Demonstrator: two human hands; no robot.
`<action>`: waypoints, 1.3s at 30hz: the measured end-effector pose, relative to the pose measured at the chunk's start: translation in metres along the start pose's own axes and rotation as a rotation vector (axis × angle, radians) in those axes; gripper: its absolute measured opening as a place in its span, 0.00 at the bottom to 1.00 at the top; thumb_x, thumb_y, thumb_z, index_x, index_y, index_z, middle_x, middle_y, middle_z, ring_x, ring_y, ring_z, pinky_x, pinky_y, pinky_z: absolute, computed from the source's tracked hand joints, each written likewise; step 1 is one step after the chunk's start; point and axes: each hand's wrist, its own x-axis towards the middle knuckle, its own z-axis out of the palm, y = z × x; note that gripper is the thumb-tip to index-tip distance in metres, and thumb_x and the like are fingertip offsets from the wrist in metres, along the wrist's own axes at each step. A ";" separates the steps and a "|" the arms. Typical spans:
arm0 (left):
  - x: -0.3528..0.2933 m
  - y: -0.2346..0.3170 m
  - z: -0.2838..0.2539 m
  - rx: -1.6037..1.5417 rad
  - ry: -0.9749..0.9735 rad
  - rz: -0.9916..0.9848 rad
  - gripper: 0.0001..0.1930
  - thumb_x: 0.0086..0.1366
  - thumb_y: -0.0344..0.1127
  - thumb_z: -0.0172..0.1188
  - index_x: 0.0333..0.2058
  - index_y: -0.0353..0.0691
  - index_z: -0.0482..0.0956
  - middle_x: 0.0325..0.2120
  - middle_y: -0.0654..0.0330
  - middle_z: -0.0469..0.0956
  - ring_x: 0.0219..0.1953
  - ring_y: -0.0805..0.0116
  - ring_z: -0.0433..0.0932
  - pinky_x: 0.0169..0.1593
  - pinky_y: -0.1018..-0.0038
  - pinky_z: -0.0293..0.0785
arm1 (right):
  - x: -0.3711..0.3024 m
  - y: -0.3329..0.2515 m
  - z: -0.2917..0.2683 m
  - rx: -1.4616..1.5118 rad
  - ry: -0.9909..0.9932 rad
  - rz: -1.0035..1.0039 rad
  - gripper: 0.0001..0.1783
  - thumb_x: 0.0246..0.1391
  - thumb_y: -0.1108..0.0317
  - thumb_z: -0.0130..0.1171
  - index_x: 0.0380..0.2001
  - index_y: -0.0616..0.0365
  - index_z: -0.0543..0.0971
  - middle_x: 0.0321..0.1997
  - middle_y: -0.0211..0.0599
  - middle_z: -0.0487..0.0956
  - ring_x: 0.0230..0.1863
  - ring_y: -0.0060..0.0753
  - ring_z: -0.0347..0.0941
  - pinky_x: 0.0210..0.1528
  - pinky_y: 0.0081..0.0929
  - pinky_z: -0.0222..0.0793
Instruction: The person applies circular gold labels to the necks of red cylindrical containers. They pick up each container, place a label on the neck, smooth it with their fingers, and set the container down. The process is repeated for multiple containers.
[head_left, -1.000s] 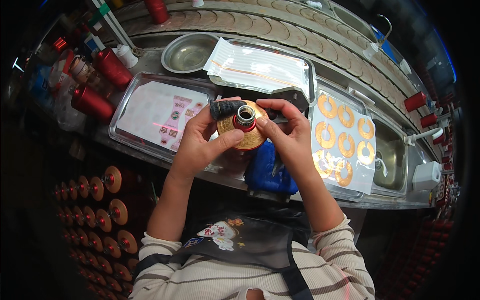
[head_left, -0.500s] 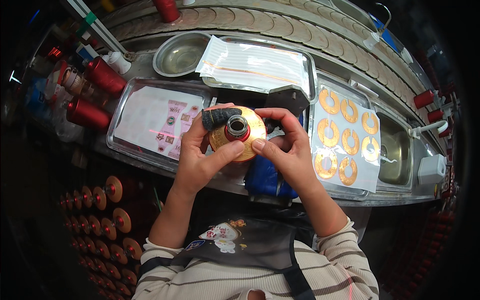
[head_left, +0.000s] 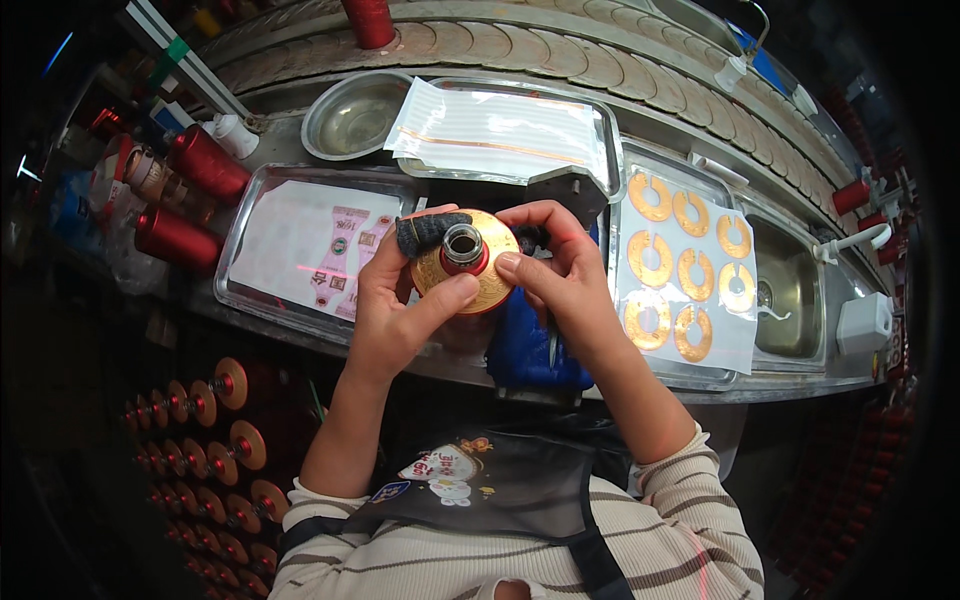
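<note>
A red bottle point(head_left: 467, 254) with an open, bare neck is held upright in front of me. Around its neck, a gold ring-shaped label point(head_left: 490, 286) covers the shoulder. My left hand point(head_left: 388, 300) grips the bottle from the left, its thumb lying on the gold ring. Dark fabric covers one of its fingers. From the other side, my right hand point(head_left: 568, 275) closes on the bottle, with its thumb on the ring's right edge. Dark fabric also shows at a right finger. The bottle's lower body is mostly hidden beneath the ring and hands.
Gold ring labels point(head_left: 651, 258) lie on a sheet at right, beside a sink point(head_left: 785, 325). A left tray point(head_left: 232, 287) carries pink printed labels. Behind are a metal bowl point(head_left: 350, 118) and a conveyor point(head_left: 470, 45). Red bottles point(head_left: 178, 238) stand left; several gold-topped bottles point(head_left: 232, 384) are lower left.
My right thumb has slid from the near part of the gold ring up to its right edge. The bottle and both hands appear slightly further left.
</note>
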 end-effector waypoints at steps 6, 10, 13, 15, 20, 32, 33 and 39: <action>0.002 0.002 -0.001 -0.009 -0.002 0.012 0.27 0.59 0.28 0.67 0.58 0.36 0.72 0.48 0.60 0.78 0.50 0.73 0.77 0.55 0.74 0.75 | 0.006 -0.011 -0.004 -0.054 -0.032 0.089 0.19 0.54 0.62 0.64 0.47 0.58 0.76 0.24 0.26 0.73 0.17 0.12 0.62 0.20 0.13 0.55; 0.006 0.003 0.000 -0.004 -0.039 -0.019 0.28 0.60 0.27 0.67 0.59 0.37 0.71 0.48 0.60 0.77 0.51 0.73 0.77 0.56 0.74 0.74 | 0.020 -0.008 -0.037 0.282 0.254 0.281 0.19 0.59 0.53 0.56 0.45 0.57 0.78 0.19 0.28 0.71 0.20 0.18 0.67 0.21 0.18 0.59; 0.004 -0.001 -0.004 -0.024 -0.083 0.008 0.29 0.60 0.27 0.68 0.59 0.38 0.69 0.49 0.60 0.77 0.52 0.72 0.76 0.56 0.74 0.74 | 0.010 -0.018 -0.043 0.393 0.323 0.299 0.19 0.56 0.58 0.61 0.47 0.57 0.77 0.29 0.31 0.75 0.27 0.23 0.73 0.29 0.20 0.69; 0.003 -0.004 -0.007 -0.038 -0.099 0.035 0.29 0.60 0.28 0.68 0.60 0.38 0.69 0.51 0.60 0.76 0.53 0.72 0.76 0.57 0.73 0.74 | -0.018 -0.027 -0.025 0.199 0.270 0.160 0.19 0.53 0.65 0.64 0.48 0.58 0.75 0.35 0.32 0.76 0.31 0.22 0.74 0.34 0.20 0.72; 0.000 -0.005 -0.007 -0.065 -0.115 0.040 0.31 0.58 0.28 0.68 0.60 0.38 0.68 0.52 0.59 0.74 0.54 0.70 0.75 0.58 0.72 0.73 | -0.038 -0.029 0.007 -0.566 0.089 -0.340 0.15 0.48 0.76 0.65 0.41 0.62 0.75 0.35 0.37 0.77 0.39 0.27 0.76 0.43 0.24 0.72; -0.001 -0.013 -0.009 0.078 -0.074 0.130 0.30 0.56 0.32 0.71 0.58 0.36 0.72 0.53 0.58 0.73 0.56 0.67 0.72 0.60 0.72 0.68 | 0.000 -0.037 -0.008 -0.521 0.164 -0.397 0.14 0.50 0.71 0.68 0.40 0.62 0.78 0.34 0.31 0.80 0.38 0.19 0.76 0.43 0.18 0.71; -0.001 -0.012 -0.008 0.068 -0.078 0.115 0.31 0.56 0.32 0.71 0.58 0.36 0.72 0.53 0.58 0.73 0.57 0.67 0.72 0.60 0.72 0.68 | -0.006 -0.029 -0.009 -0.534 0.111 -0.368 0.13 0.51 0.71 0.68 0.39 0.61 0.77 0.33 0.30 0.80 0.38 0.18 0.75 0.43 0.17 0.70; 0.001 -0.006 -0.023 0.284 -0.175 0.250 0.40 0.48 0.36 0.77 0.61 0.37 0.69 0.56 0.54 0.72 0.60 0.61 0.71 0.63 0.67 0.65 | -0.009 -0.040 -0.006 -0.667 0.140 -0.496 0.12 0.49 0.76 0.66 0.39 0.62 0.78 0.33 0.36 0.80 0.34 0.24 0.77 0.38 0.21 0.72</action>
